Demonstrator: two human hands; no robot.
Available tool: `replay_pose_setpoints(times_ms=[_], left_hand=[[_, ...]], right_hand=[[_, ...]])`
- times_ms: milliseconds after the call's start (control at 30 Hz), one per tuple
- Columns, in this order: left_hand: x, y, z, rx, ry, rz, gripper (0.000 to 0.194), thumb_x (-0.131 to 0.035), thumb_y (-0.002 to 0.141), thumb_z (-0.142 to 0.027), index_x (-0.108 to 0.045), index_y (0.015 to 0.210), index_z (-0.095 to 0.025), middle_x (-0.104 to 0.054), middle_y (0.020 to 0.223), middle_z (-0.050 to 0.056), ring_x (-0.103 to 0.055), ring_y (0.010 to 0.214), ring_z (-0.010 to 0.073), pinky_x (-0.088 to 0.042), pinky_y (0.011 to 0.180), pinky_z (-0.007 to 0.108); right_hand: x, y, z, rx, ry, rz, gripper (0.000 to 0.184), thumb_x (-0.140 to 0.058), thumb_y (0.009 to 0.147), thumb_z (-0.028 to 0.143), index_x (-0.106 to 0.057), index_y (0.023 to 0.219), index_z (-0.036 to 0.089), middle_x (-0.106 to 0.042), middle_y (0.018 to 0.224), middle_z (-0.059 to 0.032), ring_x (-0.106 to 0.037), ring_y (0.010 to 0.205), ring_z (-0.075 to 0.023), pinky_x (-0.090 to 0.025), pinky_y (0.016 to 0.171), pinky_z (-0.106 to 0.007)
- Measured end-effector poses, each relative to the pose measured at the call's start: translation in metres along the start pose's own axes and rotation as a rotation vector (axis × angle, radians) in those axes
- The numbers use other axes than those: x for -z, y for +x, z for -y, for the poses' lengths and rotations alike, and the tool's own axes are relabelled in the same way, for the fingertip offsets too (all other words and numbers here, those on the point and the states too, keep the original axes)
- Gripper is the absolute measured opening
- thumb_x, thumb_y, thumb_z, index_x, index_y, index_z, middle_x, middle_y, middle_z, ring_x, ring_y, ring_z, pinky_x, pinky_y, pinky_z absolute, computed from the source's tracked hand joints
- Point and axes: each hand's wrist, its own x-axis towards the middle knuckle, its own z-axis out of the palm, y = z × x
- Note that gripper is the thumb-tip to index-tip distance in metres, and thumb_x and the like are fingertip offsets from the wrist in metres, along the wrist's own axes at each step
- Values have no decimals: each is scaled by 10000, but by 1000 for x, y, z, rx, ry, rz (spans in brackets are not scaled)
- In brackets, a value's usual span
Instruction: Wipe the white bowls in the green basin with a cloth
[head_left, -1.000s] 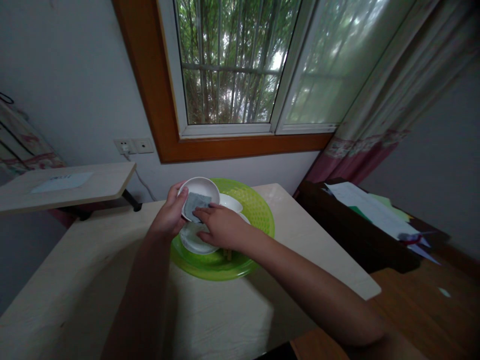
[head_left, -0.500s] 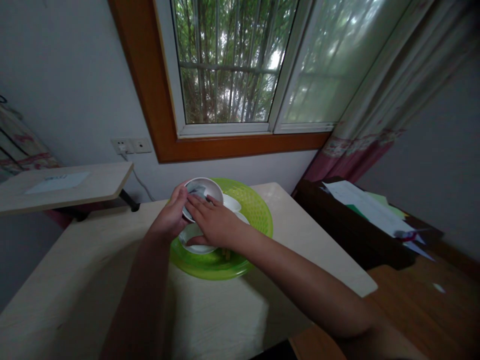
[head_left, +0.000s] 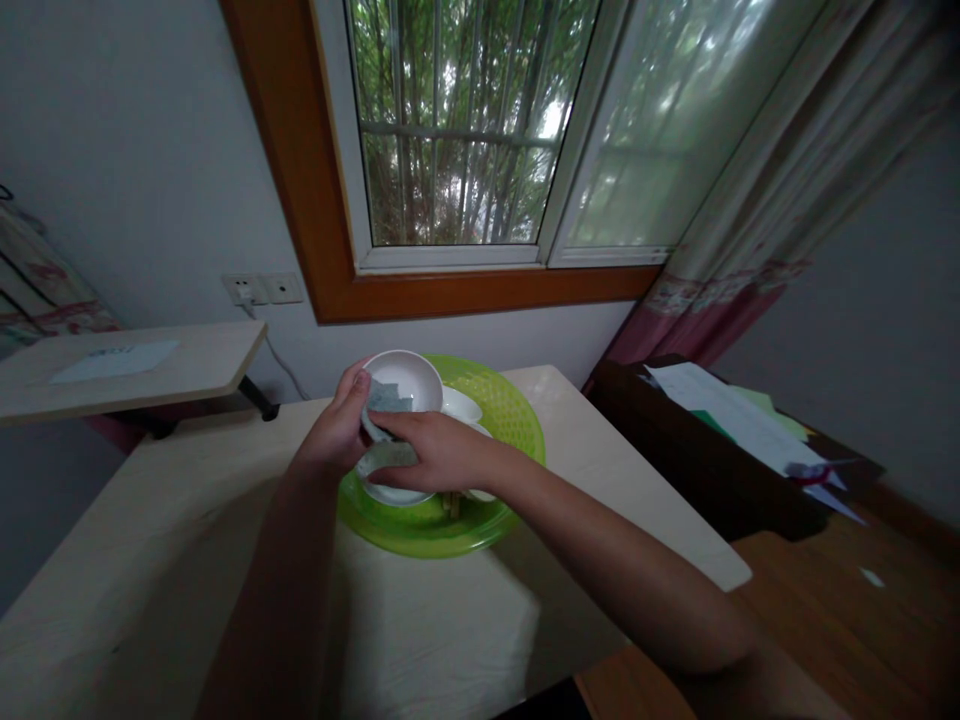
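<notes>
My left hand [head_left: 339,425] grips a white bowl [head_left: 415,372] by its left side, thumb at the rim, the bowl tilted with its inside toward me. A grey-green cloth [head_left: 389,397] lies against the bowl's lower inside and over its rim. My right hand [head_left: 429,450] is closed on that cloth at the near rim, its fingers partly hidden. Below both hands is a green plastic basket [head_left: 450,543]. In it are a second white bowl [head_left: 401,496], partly covered by my right hand, white spoon-like pieces [head_left: 460,405], and small light-brown sticks [head_left: 451,505].
The basket stands on a pale wooden table [head_left: 450,630]. A raised shelf [head_left: 187,365] with a paper on it is at the left. Beyond are a wall socket [head_left: 262,289] with a cord and a window. Papers [head_left: 720,410] lie on a dark cabinet at the right.
My right hand has slid from inside the bowl down to its near rim, uncovering more of the cloth. The left hand still holds the bowl, now slightly higher.
</notes>
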Motion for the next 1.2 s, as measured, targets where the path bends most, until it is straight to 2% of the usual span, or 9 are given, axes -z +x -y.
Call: replay_pose_setpoints(times_ms=[100,233,300,433,533,633,833,1000,1200], left_hand=[[-1,-1,-3,0,9,-15,466,-662,929,-484,-580,1326,-256,-713,1097,55,-701,1029,196,-586,912,309],[-2,-1,-5,59,-2,-22,541,-658,934,-456,-526,1431,-287,-716,1152,67,-708,1040,216,-597,900,330],[-3,0,-3,64,3,-24,561,-662,929,-448,-515,1451,-302,-717,1175,70,-711,1043,219,-601,893,332],[-4,2,3,73,38,-34,508,-666,924,-427,-559,1399,-286,-723,1184,82,-712,1048,221,-601,876,325],[-4,3,7,93,60,-25,486,-669,918,-418,-563,1378,-302,-726,1185,74,-713,1045,220,-602,848,319],[-7,2,8,84,81,-22,482,-671,913,-407,-557,1370,-304,-723,1196,69,-710,1056,220,-599,842,313],[-12,2,4,72,85,-76,486,-659,917,-398,-539,1376,-293,-720,1184,74,-711,1028,220,-598,835,317],[-9,3,3,69,97,-75,534,-644,929,-417,-495,1430,-309,-713,1141,67,-715,974,215,-598,816,314],[-3,4,6,-29,143,-42,564,-601,947,-513,-455,1438,-276,-671,1246,84,-685,1047,209,-575,895,328]], right_hand=[[5,-3,-1,-9,-95,48,464,-631,968,520,-652,1292,188,-760,1171,-93,-723,1007,-244,-523,878,-335],[10,-8,-5,-20,-326,110,539,-594,952,635,-713,1178,160,-782,1037,-122,-739,904,-264,-526,800,-353],[10,-11,-9,-22,-439,146,534,-635,932,623,-730,1113,129,-779,1006,-147,-737,925,-282,-533,833,-378],[1,-14,-25,5,-640,114,392,-764,882,369,-726,1146,83,-732,1214,-207,-668,1186,-311,-466,1088,-445],[-12,-14,-38,-39,-754,13,354,-582,977,189,-669,1295,61,-641,1405,-204,-569,1352,-299,-347,1221,-497],[-24,-15,-44,-67,-790,-55,393,-480,1015,151,-623,1362,36,-592,1466,-202,-513,1414,-297,-315,1246,-519],[-29,-14,-35,-69,-762,-20,376,-465,1020,157,-647,1326,33,-623,1418,-223,-599,1323,-302,-390,1197,-502],[-21,-10,-22,-64,-572,46,331,-589,956,169,-683,1258,75,-704,1293,-195,-662,1223,-281,-447,1131,-436],[-24,-3,-14,-114,-192,22,586,-693,897,272,-541,1435,96,-670,1359,-187,-653,1228,-300,-492,1054,-421]])
